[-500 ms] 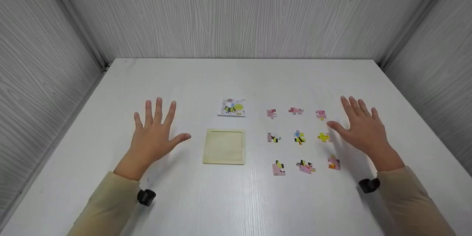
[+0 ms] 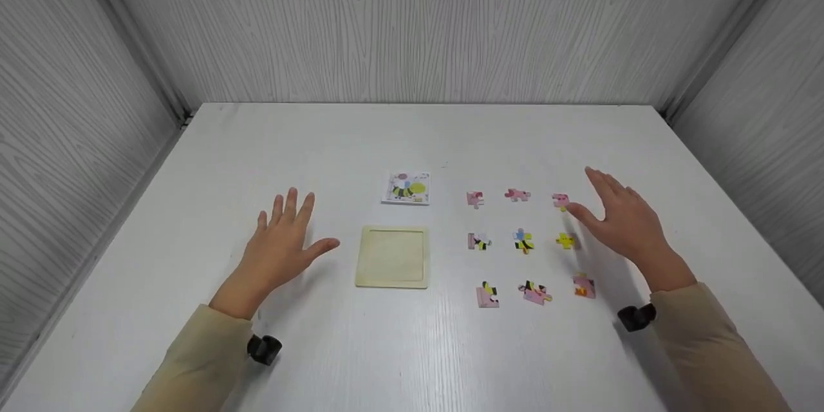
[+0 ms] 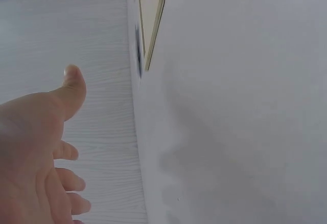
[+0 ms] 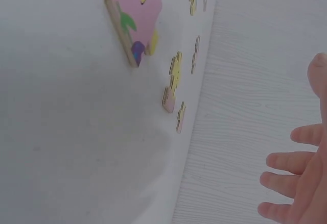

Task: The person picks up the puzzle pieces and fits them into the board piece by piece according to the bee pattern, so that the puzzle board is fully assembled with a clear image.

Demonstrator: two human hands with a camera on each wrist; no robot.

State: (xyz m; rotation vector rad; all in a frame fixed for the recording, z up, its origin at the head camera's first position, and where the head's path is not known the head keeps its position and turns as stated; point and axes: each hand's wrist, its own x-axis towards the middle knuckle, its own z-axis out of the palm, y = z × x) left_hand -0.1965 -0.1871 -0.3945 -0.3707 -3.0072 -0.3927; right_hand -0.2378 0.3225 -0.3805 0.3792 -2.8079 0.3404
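Note:
My left hand (image 2: 275,254) hovers above the table, fingers spread and empty, to the left of a square wooden puzzle frame (image 2: 360,257). Above the table on the other side is my right hand (image 2: 627,225), also empty, its thumb near the yellow puzzle piece (image 2: 565,241) and the upper right pink piece (image 2: 560,201). Jigsaw pieces lie apart in three rows, among them a blue, yellow and black one (image 2: 523,241). In the right wrist view a pink corner piece (image 4: 140,15) lies closest to the camera.
Behind the frame lies a small picture card (image 2: 407,189) showing a bee. The white table (image 2: 309,148) is bounded by wood-grain panels (image 2: 412,26) at the back and both sides. Black wrist cameras (image 2: 264,349) are worn at the sleeves.
My left hand has come slightly nearer and to the right, its fingers closer together. The right hand has shifted a little left and turned, its fingers drawing together. Pieces and frame stay put.

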